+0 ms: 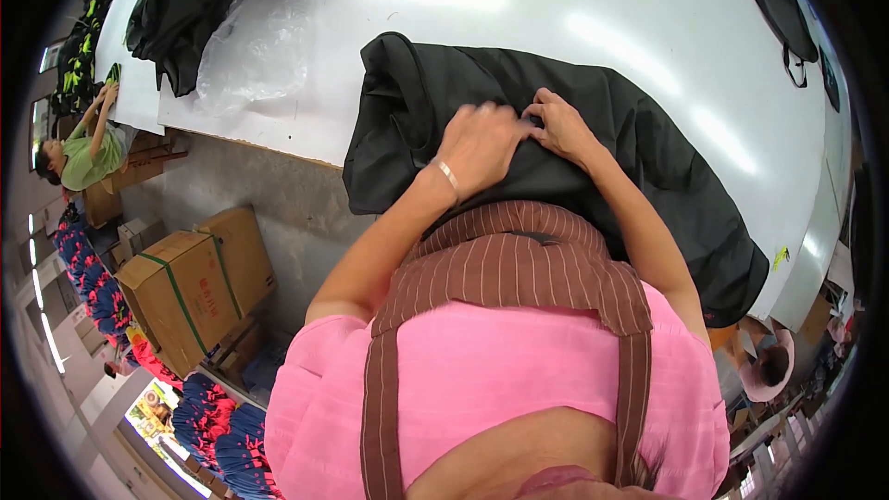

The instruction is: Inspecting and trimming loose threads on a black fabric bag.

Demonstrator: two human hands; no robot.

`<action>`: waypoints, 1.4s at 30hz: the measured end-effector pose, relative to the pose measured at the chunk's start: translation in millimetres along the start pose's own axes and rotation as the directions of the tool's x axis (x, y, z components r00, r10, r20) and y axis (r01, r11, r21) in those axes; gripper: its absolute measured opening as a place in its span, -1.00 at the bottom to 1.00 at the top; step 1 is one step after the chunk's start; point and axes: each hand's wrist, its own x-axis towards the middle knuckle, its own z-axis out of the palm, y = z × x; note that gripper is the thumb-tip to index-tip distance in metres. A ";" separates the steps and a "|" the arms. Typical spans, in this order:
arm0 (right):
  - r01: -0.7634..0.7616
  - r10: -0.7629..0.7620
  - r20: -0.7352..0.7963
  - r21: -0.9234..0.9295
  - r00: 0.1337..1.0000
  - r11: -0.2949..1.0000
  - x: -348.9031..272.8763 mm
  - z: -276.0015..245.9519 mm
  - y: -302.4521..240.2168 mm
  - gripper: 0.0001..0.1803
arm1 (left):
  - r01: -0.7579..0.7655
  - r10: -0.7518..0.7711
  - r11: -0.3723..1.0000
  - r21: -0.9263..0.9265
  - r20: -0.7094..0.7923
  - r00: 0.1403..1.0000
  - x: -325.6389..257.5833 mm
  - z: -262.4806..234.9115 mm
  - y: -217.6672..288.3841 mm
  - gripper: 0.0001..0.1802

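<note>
A large piece of black fabric (667, 176), perhaps a bag or cover, lies along the table's near edge, its left end folded into thick, rounded layers. Over its middle, my left hand (482, 148), with a pale band at the wrist, rests palm down with curled, slightly blurred fingers. Thumb and fingers of my right hand (561, 130) are pinched together just beside my left fingertips. Both hands meet at one spot on the fabric. Whatever small bit lies between the fingers is hidden.
On the white table (519, 14), more black fabric (204, 0) and a clear plastic bag (264, 46) lie at the far left. A black item (773, 5) with a strap sits far right. Cardboard boxes (181, 296) stand on the left floor. Other people (93, 157) are at both sides.
</note>
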 end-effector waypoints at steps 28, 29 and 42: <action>-0.121 0.160 -0.231 0.176 0.960 0.977 64.3 0.7 -22.0 -0.69 | -0.002 0.026 0.956 0.295 -0.078 0.997 -17.9 82.5 -93.7 -0.72; -0.020 0.123 -0.346 0.288 0.930 0.957 50.2 -13.2 -10.7 -0.67 | -0.007 0.023 0.950 0.312 -0.049 0.999 -13.1 74.4 -101.6 -0.72; -0.202 0.770 -0.415 0.803 0.484 0.560 -136.9 -10.6 155.5 -0.64 | -0.091 0.068 0.992 0.086 0.236 0.969 146.0 144.3 116.0 -0.35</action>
